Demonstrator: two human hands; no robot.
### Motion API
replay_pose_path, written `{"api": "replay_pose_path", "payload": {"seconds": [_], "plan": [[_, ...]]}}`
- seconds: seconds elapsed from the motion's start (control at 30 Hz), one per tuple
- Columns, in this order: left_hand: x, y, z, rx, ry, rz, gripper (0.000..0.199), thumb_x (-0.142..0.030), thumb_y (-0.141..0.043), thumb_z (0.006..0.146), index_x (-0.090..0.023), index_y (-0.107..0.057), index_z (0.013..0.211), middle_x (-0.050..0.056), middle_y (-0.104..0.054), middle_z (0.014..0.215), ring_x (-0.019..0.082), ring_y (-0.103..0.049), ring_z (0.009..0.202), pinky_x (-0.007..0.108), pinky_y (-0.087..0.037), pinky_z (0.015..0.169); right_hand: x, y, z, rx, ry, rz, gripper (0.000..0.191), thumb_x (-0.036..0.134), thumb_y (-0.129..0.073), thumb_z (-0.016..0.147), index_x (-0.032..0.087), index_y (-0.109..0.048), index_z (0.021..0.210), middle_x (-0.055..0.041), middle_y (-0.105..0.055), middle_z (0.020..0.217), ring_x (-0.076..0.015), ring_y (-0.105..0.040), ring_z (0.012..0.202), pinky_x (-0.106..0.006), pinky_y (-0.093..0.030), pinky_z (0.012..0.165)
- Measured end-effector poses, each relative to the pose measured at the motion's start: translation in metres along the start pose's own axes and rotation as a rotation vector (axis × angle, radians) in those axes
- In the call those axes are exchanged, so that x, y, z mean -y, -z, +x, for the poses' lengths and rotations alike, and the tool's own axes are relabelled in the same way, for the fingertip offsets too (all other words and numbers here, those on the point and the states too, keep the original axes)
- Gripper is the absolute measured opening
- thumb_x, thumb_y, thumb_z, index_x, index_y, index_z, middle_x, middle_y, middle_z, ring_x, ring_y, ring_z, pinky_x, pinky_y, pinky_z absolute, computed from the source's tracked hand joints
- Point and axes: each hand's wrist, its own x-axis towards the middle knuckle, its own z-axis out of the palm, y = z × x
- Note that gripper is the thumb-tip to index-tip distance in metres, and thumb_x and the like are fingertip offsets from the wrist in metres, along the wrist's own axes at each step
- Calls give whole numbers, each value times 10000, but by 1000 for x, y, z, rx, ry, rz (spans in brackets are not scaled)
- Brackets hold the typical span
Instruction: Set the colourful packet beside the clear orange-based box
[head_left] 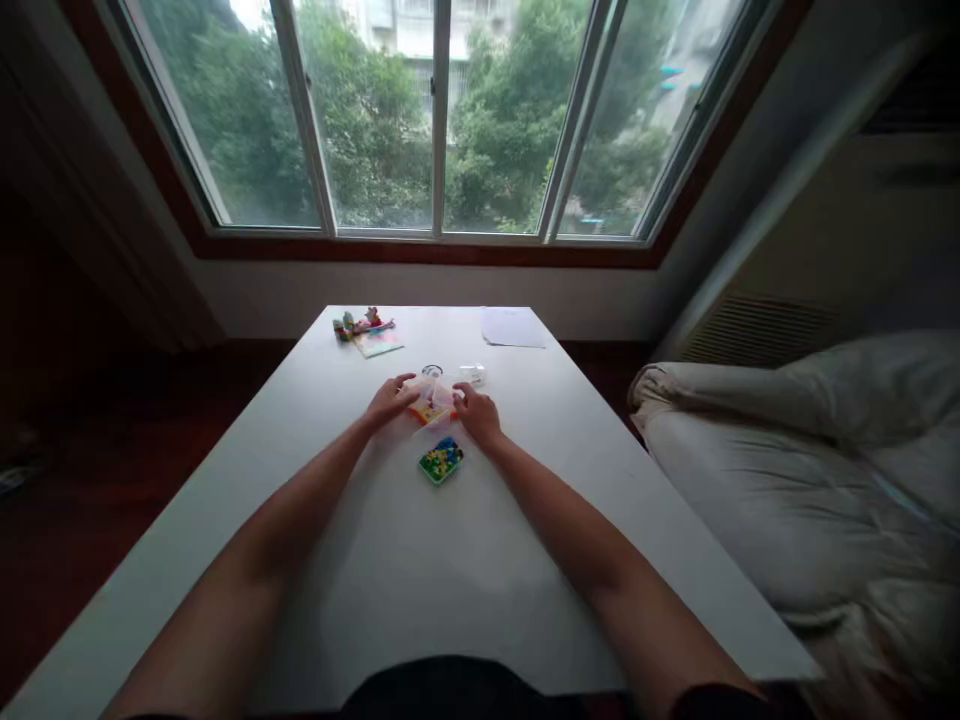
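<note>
Holding: you have both hands on a small clear bag (433, 407) with orange and yellow bits inside, out at the middle of the table (390, 560).
Left hand: your left hand (390, 402) lies curled over the bag's left edge, fingertips on the plastic; it looks like a pinch, but the view is too small to say how firm.
Right hand: your right hand (478, 412) is closed loosely at the bag's right edge, thumb side toward the bag, touching it.
Why so held: with one hand on each side, the bag sits stretched between them, which I judge steadies it and lets you work at its top or its contents.
Bag to hands: it lies directly between your two hands, touching both, resting on or just above the tabletop; which of the two I cannot tell.
Tray: a small green tray (441, 460) of mixed coloured pieces sits just nearer you than the bag, between your wrists and apart from both, so within easy reach.
Farther off: a clear packet (472, 374) and a dark ring (432, 371) lie just beyond the bag; a toy figure (360, 323) on a leaflet (379, 343) stands at the far left; a white sheet (512, 327) lies at the far right.
Beside you: bedding (810, 460) lies along your right, well apart from the bag.
</note>
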Motion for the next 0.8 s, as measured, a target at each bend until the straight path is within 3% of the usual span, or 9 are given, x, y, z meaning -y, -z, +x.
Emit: {"api": "replay_pose_path", "payload": {"seconds": [0.2, 0.33, 0.5, 0.8], "plan": [[-2, -12, -26, -68, 5, 122, 564, -478, -596, 916, -238, -572, 1426, 54, -615, 966, 206, -607, 853, 346, -510, 815, -8, -2, 7, -42, 71, 118, 286, 331, -544, 989, 245, -688, 1221, -47, -694, 1044, -159, -659, 864, -261, -499, 829], [-5, -16, -39, -153, -60, 208, 517, -473, -575, 945, -223, -587, 1398, 98, -609, 1102, 239, -607, 979, 389, -512, 911, -9, -4, 7, -74, 85, 237, 217, 326, -577, 964, 221, -699, 1108, -60, -640, 1133, -132, -664, 803, -265, -532, 806], [-8, -16, -47, -246, -168, 262, 422, -424, -497, 1001, -213, -609, 1349, 124, -561, 1282, 274, -553, 1173, 442, -465, 1054, -7, -10, 6, -70, 71, 357, 164, 275, -614, 906, 225, -693, 1042, -48, -629, 1102, -146, -676, 830, -291, -563, 802], [-3, -17, -48, -298, -85, 243, 387, -424, -502, 996, -238, -602, 1320, 116, -492, 1383, 277, -578, 1214, 439, -523, 1026, -11, -30, 10, 53, 93, 669, 233, 273, -636, 836, 224, -670, 1061, -54, -624, 1179, -195, -686, 1003, -350, -582, 869]]}}
